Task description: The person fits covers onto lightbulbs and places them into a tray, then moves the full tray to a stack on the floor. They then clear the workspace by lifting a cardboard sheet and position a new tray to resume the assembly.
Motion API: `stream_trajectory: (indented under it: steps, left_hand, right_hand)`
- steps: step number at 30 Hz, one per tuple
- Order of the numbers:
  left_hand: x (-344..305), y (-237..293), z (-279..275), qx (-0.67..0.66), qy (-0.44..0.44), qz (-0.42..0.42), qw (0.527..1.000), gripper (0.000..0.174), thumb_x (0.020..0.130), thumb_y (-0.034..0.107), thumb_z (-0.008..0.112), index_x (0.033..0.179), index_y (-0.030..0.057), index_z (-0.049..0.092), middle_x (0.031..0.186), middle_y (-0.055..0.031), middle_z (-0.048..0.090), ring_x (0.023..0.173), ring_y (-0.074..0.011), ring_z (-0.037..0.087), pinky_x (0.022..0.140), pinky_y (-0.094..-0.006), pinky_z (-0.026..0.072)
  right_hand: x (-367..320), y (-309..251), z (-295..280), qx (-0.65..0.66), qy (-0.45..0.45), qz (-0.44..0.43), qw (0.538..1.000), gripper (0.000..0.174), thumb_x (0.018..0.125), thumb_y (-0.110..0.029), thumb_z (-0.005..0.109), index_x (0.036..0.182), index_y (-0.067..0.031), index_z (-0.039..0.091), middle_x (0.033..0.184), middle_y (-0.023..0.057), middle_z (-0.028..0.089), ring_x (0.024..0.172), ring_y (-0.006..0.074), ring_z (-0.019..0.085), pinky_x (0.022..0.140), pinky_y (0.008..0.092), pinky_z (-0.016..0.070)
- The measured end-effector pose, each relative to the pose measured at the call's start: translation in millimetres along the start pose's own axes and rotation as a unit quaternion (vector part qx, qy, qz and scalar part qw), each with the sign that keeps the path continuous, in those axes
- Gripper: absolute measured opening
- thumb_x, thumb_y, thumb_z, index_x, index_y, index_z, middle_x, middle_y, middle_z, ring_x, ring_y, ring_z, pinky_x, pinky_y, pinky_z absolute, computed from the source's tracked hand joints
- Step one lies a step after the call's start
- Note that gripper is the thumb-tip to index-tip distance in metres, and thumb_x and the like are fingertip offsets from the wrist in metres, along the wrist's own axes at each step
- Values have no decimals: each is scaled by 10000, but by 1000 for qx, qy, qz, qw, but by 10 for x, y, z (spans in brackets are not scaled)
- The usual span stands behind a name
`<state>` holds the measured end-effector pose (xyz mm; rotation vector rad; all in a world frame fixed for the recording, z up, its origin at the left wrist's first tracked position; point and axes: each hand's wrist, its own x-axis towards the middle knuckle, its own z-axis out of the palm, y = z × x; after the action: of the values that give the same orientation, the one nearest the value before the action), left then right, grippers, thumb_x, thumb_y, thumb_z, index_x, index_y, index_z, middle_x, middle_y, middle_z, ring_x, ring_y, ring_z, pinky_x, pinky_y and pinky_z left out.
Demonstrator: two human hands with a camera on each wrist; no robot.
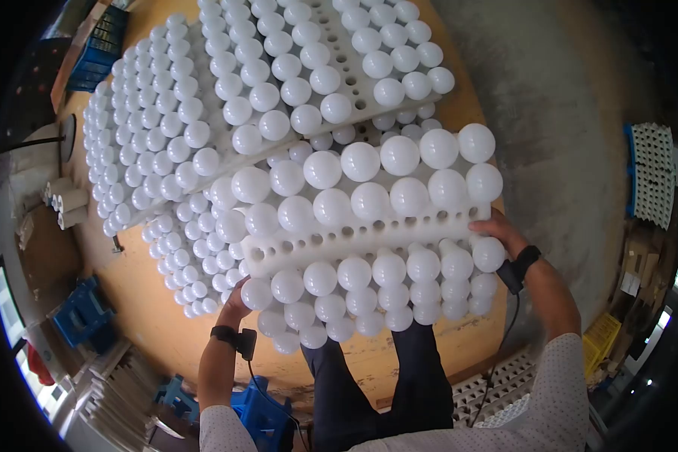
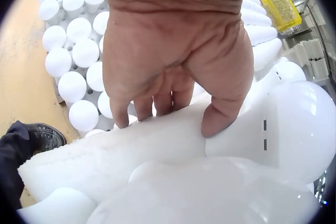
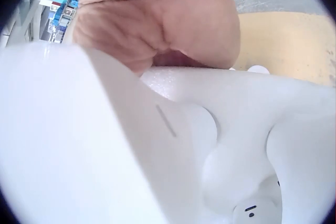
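Note:
A white foam tray [image 1: 301, 258] full of white light bulbs [image 1: 370, 198] is held by both hands, one at each end, in front of the body. A row of holes runs along its bare middle strip. My left hand [image 1: 237, 301] grips the left end; in the left wrist view the thumb of this hand [image 2: 176, 61] lies on the near side of the foam edge [image 2: 115, 150] and the fingers reach over the far side. My right hand [image 1: 502, 230] grips the right end. In the right wrist view, its fingertips are hidden behind the foam [image 3: 241, 87], and a large bulb [image 3: 58, 134] fills the left.
Behind the held tray, more foam trays of bulbs [image 1: 286, 68] are stacked on a tan surface [image 1: 181, 331]. A blue stool [image 1: 83, 313] stands at left, a blue crate [image 1: 102, 45] at far left. White perforated trays [image 1: 652, 173] and a yellow crate [image 1: 601, 343] are at right.

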<state>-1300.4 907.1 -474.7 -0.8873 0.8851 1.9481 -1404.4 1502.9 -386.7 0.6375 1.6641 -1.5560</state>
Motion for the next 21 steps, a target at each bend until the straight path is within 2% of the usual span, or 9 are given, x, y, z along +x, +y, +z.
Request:
stream_trajectory:
  steps: [1,2,5,7,10,15,17,19,21]
  left_hand:
    - [68,-20,18,-1,23,15,1000,427,915,225,404,1283,9,402,1258,-134,490,1119,-263,508,934,-394,440]
    - [129,-51,33,182,-3,69,981,419,918,209,388,1284,4,398,1256,-136,492,1110,-268,514,937,-397,438]
    - [530,-115,-84,15,16,57,998,397,879,163,494,1236,-5,456,1166,-120,555,1038,-221,559,876,-334,473]
    - [528,-150,-71,21,43,58,997,411,856,149,534,1228,-11,469,1147,-124,566,1010,-214,572,862,-327,478]
    - [703,-200,-70,96,47,108,988,400,855,156,542,1213,-14,489,1121,-110,583,981,-192,582,842,-306,478]
    - [707,-138,161,92,22,140,986,419,873,218,537,1208,-30,493,1083,-94,598,952,-152,569,825,-274,464]
    - [660,-214,-89,258,41,175,949,447,874,261,538,1203,-38,491,1074,-83,600,947,-139,558,823,-271,456]
    - [887,-347,-186,167,3,196,966,467,864,281,549,1200,-38,491,1079,-78,596,954,-132,548,832,-271,446]
    - [1009,-347,-130,275,-1,256,927,455,855,239,560,1216,-28,485,1106,-81,584,983,-135,536,859,-273,433]
  right_hand:
    - [147,-57,-60,-6,-3,-5,1000,631,681,-151,657,1246,0,421,1157,112,534,1035,232,525,899,344,414]
    - [267,-69,-120,-14,-8,-8,1000,619,683,-152,659,1238,-2,429,1148,110,539,1032,229,526,894,341,416]
    - [743,160,-193,-34,13,-38,999,606,680,-151,661,1227,-8,444,1136,105,546,1027,226,528,889,339,419]
    - [894,198,-280,-16,13,-30,999,598,674,-133,655,1223,-6,455,1130,94,552,1020,211,532,884,328,419]
    - [1229,476,-258,3,20,-45,999,586,675,-129,646,1218,-7,463,1122,96,555,1020,209,533,878,323,423]
    - [895,-106,16,64,38,-60,995,545,714,-157,603,1217,-10,449,1100,103,553,989,222,553,837,330,457]
    - [968,177,161,49,34,-66,996,503,740,-168,586,1202,-11,464,1079,105,559,959,215,566,815,322,467]
    - [1023,156,-49,52,37,-42,997,455,769,-182,576,1182,-15,485,1056,100,572,940,201,575,808,313,469]
    - [1250,257,-426,28,52,-12,998,436,773,-187,584,1167,-26,492,1050,95,572,918,200,578,795,316,471]
